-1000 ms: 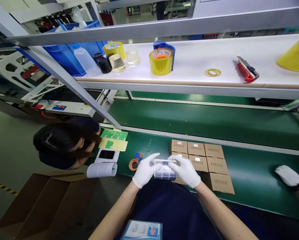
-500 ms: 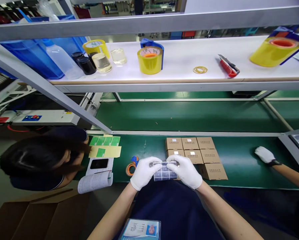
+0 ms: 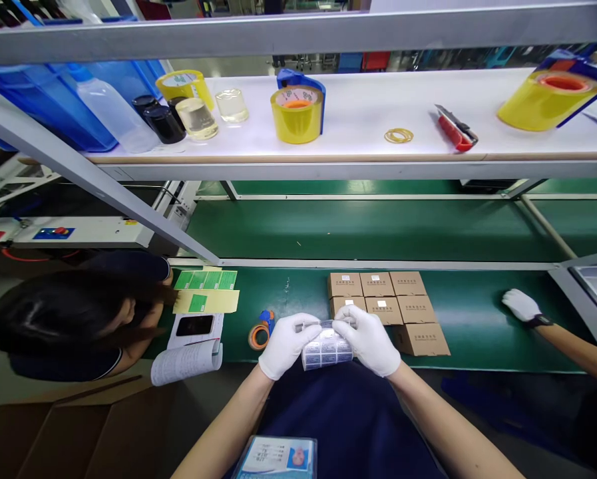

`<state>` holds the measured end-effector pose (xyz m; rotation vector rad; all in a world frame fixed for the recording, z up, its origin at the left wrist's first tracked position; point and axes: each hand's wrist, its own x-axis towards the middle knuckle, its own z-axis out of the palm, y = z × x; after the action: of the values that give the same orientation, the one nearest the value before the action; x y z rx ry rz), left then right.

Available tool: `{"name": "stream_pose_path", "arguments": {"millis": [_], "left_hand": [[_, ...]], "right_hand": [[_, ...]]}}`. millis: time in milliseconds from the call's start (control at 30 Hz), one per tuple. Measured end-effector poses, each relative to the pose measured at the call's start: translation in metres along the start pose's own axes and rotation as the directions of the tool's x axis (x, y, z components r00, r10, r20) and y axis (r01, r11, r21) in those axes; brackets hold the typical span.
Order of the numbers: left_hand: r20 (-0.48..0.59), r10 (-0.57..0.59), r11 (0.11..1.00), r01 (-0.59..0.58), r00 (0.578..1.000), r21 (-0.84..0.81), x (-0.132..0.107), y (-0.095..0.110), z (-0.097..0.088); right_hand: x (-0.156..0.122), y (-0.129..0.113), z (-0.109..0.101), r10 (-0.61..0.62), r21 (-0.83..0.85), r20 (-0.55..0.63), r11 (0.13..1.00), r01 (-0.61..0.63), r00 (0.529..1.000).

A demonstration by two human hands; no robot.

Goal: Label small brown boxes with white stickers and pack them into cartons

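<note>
My left hand (image 3: 284,343) and my right hand (image 3: 372,338), both in white gloves, pinch the top edge of a sheet of small labels (image 3: 327,349) between them. The sheet curls and hangs down over my lap at the near edge of the green belt (image 3: 478,326). Just beyond my right hand lie several small brown cardboard boxes (image 3: 389,307) in rows, some with white stickers on top. A small orange-and-blue tape roll (image 3: 259,331) lies on the belt left of my left hand.
A person sits at the left beside green label sheets (image 3: 206,280), a phone (image 3: 194,325) and an open booklet (image 3: 186,362). Another person's gloved hand (image 3: 520,304) rests on the belt at the right. The white shelf (image 3: 358,116) above carries yellow tape rolls (image 3: 297,114), bottles, rubber bands and a red cutter (image 3: 456,128).
The label sheet has bent and curled downward between my hands. The view has tilted and shifted; the other person's gloved hand on the right has drifted slightly left.
</note>
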<state>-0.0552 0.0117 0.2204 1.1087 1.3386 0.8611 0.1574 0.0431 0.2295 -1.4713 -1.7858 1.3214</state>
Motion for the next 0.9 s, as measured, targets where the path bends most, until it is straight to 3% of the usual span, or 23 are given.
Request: {"name": "stream_pose_path", "arguments": {"millis": [67,200,400,533,600,800,900], "left_hand": [[-0.053,-0.01,1.0,0.009,0.999,-0.03,0.001,-0.003,0.002],[-0.119,-0.015,0.999,0.01,0.993,-0.042,0.003,-0.009,0.002],[-0.102,-0.011,0.999,0.007,0.995,-0.038,0.005,-0.009,0.001],[-0.095,-0.045,0.995,0.037,0.994,-0.093,0.005,-0.007,0.005],[-0.088,-0.056,0.994,0.047,0.995,-0.098,0.005,-0.005,0.007],[-0.04,-0.065,0.996,0.063,0.997,-0.067,0.005,0.003,0.01],[0.016,-0.063,0.992,0.064,0.998,-0.107,0.006,0.003,0.009]], "right_hand": [[0.001,0.001,0.0,-0.081,-0.045,-0.083,0.996,0.077,0.993],[0.002,0.004,-0.006,-0.297,-0.189,-0.199,0.947,0.261,0.934],[0.0,0.005,-0.012,-0.398,-0.314,-0.189,0.891,0.329,0.898],[-0.006,0.002,-0.009,-0.51,-0.411,-0.244,0.824,0.389,0.825],[-0.008,0.0,-0.005,-0.525,-0.391,-0.28,0.827,0.404,0.804],[-0.003,-0.003,0.01,-0.448,-0.28,-0.232,0.881,0.382,0.863],[-0.003,-0.001,0.012,-0.555,-0.381,-0.218,0.806,0.453,0.803]]}}
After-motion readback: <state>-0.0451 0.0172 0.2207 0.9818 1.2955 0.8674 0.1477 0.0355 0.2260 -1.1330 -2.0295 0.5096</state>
